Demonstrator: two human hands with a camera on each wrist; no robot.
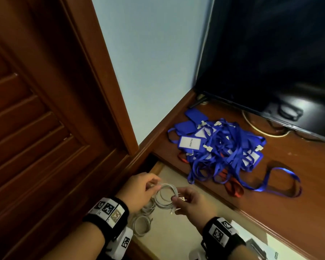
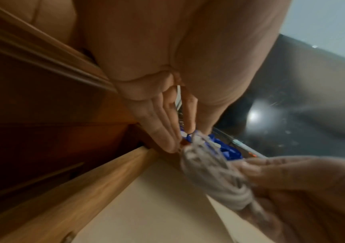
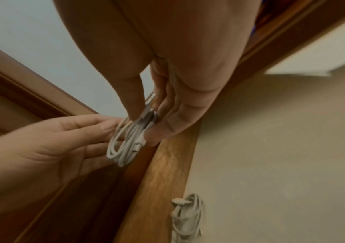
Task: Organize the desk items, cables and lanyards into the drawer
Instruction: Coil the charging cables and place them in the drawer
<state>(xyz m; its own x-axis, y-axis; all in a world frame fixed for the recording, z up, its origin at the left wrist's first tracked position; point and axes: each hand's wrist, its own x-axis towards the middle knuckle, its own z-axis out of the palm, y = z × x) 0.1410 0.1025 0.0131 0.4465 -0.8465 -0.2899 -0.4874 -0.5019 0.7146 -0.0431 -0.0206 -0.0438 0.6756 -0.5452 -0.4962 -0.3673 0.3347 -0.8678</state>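
Both hands hold a coiled white cable (image 1: 165, 196) (image 3: 126, 141) (image 2: 211, 171) above the open drawer (image 1: 169, 233). My left hand (image 1: 150, 184) pinches the coil's far left side. My right hand (image 1: 178, 200) pinches its right side together with the plug ends, thumb against fingers (image 3: 167, 125). Another coiled white cable (image 1: 141, 225) (image 3: 186, 218) lies on the drawer's pale floor near its left wall. A heap of blue lanyards with badge holders (image 1: 218, 147) lies on the desk top, with a few red straps (image 1: 233, 186) under it.
A dark screen (image 1: 270, 53) stands at the back right of the wooden desk (image 1: 298, 184), a pale cord (image 1: 259, 128) curling under it. A wooden door (image 1: 36, 109) and its frame stand to the left. White boxes (image 1: 259, 248) lie in the drawer's near right part.
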